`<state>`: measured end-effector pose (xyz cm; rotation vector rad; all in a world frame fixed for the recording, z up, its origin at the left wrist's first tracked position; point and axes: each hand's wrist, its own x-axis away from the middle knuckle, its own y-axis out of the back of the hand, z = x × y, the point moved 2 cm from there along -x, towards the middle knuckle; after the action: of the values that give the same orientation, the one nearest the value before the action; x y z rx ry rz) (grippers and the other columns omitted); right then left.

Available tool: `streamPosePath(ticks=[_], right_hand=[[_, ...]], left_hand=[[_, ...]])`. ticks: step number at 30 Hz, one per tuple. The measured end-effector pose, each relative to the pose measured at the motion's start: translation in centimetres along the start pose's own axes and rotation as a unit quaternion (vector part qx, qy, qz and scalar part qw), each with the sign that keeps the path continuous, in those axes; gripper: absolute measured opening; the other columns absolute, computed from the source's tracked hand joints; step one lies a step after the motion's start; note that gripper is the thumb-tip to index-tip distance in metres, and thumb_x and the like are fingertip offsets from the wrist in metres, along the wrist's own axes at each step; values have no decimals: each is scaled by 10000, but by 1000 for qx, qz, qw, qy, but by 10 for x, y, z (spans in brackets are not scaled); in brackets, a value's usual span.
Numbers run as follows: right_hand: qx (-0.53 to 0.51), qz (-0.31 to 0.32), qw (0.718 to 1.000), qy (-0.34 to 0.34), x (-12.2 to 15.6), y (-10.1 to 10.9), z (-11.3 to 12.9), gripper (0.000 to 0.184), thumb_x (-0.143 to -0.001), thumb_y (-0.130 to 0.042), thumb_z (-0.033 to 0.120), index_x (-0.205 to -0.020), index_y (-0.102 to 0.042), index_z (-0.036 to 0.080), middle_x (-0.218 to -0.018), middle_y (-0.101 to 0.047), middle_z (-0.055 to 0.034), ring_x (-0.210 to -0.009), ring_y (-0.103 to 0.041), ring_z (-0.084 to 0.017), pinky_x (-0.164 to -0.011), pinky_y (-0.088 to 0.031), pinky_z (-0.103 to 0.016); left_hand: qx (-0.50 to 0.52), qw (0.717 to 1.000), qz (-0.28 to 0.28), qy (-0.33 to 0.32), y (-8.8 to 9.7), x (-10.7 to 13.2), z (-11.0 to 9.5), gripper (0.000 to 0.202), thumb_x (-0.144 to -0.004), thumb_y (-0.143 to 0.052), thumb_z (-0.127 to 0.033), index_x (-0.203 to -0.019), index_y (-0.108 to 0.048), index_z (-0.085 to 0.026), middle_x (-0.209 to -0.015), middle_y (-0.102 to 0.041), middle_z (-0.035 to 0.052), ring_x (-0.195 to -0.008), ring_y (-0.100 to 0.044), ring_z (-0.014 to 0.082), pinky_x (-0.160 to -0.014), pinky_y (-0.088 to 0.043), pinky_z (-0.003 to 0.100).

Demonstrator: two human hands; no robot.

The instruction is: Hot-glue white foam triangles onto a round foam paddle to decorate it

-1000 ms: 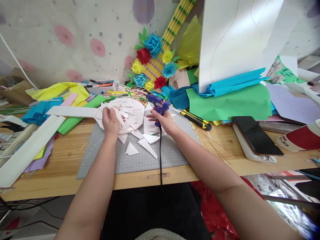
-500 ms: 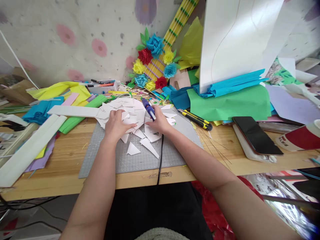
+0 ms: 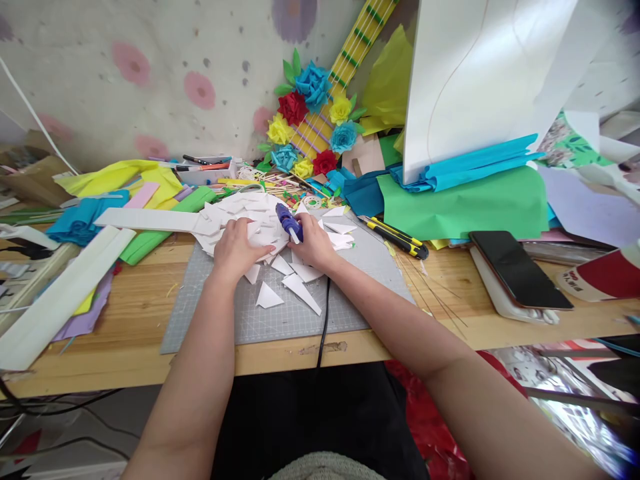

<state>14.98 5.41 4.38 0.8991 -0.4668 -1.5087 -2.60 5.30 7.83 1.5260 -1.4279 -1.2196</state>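
Observation:
A white guitar-shaped board (image 3: 165, 221) lies on the grey cutting mat (image 3: 280, 323), its round body layered with torn or cut white pieces. My left hand (image 3: 235, 247) rests on the near part of that body, fingers and thumb spread apart over the pieces. In my right hand (image 3: 314, 241) is a blue hot glue gun (image 3: 286, 219), held close above the right side of the body. Its black cord (image 3: 325, 320) runs down over the table edge. Loose white scraps (image 3: 269, 295) lie in front of my hands.
Right of the mat are a yellow-black utility knife (image 3: 400, 240), a phone (image 3: 517, 270) and a paper cup (image 3: 600, 275). Crepe paper (image 3: 465, 203) and a large white board (image 3: 480, 87) stand behind. A flower-decorated yellow guitar (image 3: 313, 133) leans on the wall.
The glue gun and my right hand have shifted slightly left over the white body. My left hand stays in about the same place. The whole view has moved a little.

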Motion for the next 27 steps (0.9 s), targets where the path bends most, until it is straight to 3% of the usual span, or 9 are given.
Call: streamPosePath(ticks=[21, 27], right_hand=[[41, -23, 998, -49, -2, -2, -1, 453, -779, -663, 251, -1184, -466, 206, -1219, -565, -114, -1070, -594, -256, -834, -485, -383], [49, -7, 997, -57, 0, 3, 0, 452, -783, -664, 294, -1184, -472, 208, -1220, -574, -112, -1048, -604, -270, -830, -493, -401]], left_hand=[[-21, 1000, -1, 6, -5, -1, -2, 702, -664, -759, -516, -1222, -482, -192, -1240, -533, 139, -1220, -499, 335, -940, -468, 426], [-6, 1000, -18, 2, -3, 0, -3, 576, -747, -700, -474, -1211, -486, -208, -1223, -548, 129, -1224, -503, 315, -955, -463, 420]])
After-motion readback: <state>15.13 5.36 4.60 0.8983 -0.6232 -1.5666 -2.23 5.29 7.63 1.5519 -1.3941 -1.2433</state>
